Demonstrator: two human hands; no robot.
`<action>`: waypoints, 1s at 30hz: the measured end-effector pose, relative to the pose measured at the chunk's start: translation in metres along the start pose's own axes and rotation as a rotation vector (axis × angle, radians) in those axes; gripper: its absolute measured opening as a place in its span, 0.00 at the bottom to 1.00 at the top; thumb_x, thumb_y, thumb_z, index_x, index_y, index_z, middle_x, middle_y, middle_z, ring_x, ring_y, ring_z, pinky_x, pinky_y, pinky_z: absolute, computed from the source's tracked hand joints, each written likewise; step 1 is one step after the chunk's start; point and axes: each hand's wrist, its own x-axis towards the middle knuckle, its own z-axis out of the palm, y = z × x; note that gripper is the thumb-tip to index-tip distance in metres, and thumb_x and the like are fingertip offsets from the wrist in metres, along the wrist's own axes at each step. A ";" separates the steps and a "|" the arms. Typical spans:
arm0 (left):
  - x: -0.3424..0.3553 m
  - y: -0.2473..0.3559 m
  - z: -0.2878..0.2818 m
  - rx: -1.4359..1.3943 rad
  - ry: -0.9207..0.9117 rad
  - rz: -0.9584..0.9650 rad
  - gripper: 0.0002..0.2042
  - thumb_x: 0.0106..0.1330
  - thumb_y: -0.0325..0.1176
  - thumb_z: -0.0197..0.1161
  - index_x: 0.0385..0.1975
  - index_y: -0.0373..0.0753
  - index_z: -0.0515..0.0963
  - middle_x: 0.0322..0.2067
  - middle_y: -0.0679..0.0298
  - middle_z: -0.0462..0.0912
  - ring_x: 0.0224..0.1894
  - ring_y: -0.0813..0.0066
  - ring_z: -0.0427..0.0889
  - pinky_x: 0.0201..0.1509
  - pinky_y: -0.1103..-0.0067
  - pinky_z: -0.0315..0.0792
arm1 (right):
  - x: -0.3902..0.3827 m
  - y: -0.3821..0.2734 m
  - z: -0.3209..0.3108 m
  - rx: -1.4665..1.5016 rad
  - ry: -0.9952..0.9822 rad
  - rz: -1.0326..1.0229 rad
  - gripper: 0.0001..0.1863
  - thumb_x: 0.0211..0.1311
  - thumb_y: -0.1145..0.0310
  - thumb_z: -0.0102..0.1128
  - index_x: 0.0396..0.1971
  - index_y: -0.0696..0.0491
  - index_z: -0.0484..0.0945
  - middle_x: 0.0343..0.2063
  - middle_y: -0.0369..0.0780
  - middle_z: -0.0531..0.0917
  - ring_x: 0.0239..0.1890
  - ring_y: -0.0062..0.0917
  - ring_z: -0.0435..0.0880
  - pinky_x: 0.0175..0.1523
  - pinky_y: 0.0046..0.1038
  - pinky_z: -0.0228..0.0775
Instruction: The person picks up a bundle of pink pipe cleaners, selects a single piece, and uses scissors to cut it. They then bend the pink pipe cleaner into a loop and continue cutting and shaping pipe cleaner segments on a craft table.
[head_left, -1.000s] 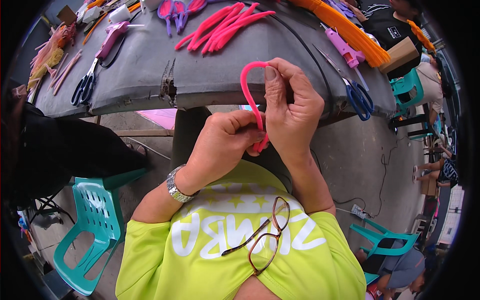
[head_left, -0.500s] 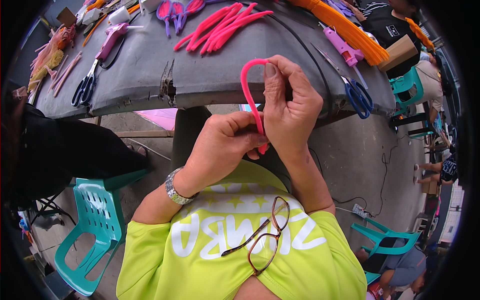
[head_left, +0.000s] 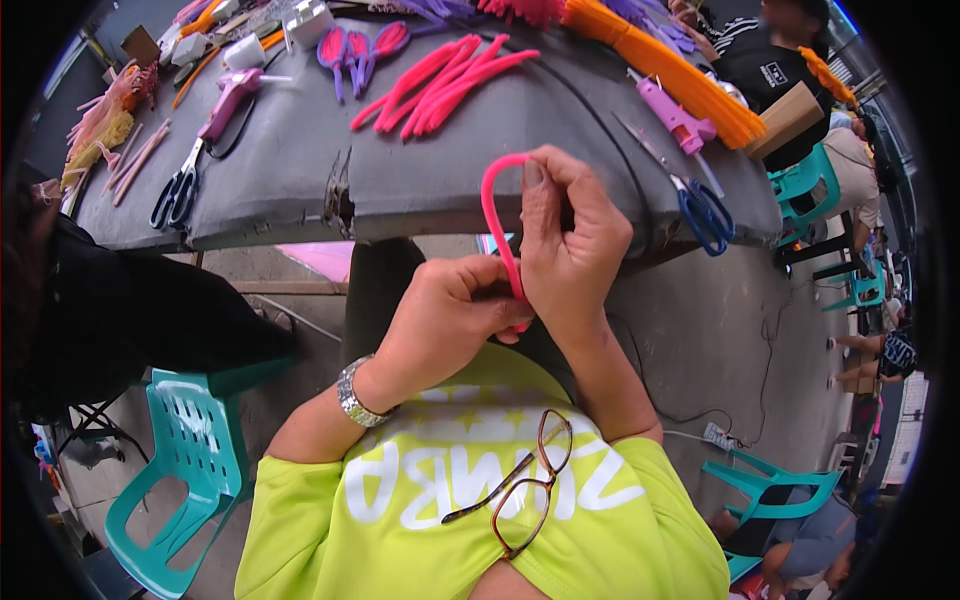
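A bright pink pipe cleaner (head_left: 489, 199) is bent into a hook shape between my hands, just in front of the table edge. My left hand (head_left: 447, 307), with a metal watch at the wrist, pinches its lower end. Higher up, my right hand (head_left: 575, 232) grips the other end between thumb and forefinger. A loose pile of pink pipe cleaners (head_left: 440, 88) lies on the grey table (head_left: 285, 150) beyond my hands. Behind that pile rest several purple-and-pink looped pieces (head_left: 362, 50).
Scissors (head_left: 178, 185) and a pink glue gun (head_left: 230, 100) lie at left; more scissors (head_left: 700, 205) and another glue gun (head_left: 677, 118) at right, beside orange pipe cleaners (head_left: 675, 75). A cable crosses the table. Green chairs (head_left: 190, 470) flank me; a person (head_left: 770, 70) sits far right.
Both hands keep their hold on the bent pink pipe cleaner, its shape nearly the same. The view has tilted slightly, so hands and table appear lower.
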 end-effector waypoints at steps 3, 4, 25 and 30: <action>-0.001 0.001 -0.004 0.148 0.047 0.030 0.07 0.61 0.22 0.64 0.39 0.31 0.82 0.23 0.65 0.82 0.25 0.85 0.78 0.32 0.84 0.75 | 0.005 -0.007 -0.013 0.135 -0.164 0.243 0.06 0.69 0.72 0.59 0.37 0.60 0.79 0.27 0.32 0.81 0.24 0.08 0.71 0.29 0.14 0.65; -0.002 0.001 -0.007 0.211 0.066 0.042 0.08 0.61 0.22 0.64 0.39 0.32 0.82 0.22 0.64 0.82 0.25 0.85 0.78 0.31 0.83 0.74 | 0.007 -0.010 -0.022 0.172 -0.234 0.341 0.07 0.69 0.71 0.58 0.37 0.59 0.79 0.28 0.32 0.81 0.25 0.07 0.71 0.29 0.14 0.65; -0.017 0.015 -0.019 0.221 -0.243 -0.034 0.13 0.61 0.16 0.59 0.44 0.34 0.83 0.27 0.71 0.82 0.29 0.87 0.79 0.34 0.85 0.74 | 0.005 -0.016 -0.038 1.346 -0.284 0.926 0.07 0.68 0.70 0.59 0.40 0.57 0.78 0.37 0.36 0.81 0.37 0.16 0.78 0.47 0.22 0.71; -0.016 0.010 -0.014 0.259 -0.243 -0.028 0.12 0.62 0.20 0.61 0.45 0.34 0.82 0.26 0.67 0.83 0.27 0.86 0.79 0.35 0.84 0.75 | 0.003 -0.016 -0.042 1.396 -0.267 0.974 0.08 0.67 0.71 0.59 0.42 0.58 0.78 0.43 0.39 0.78 0.41 0.19 0.78 0.47 0.23 0.73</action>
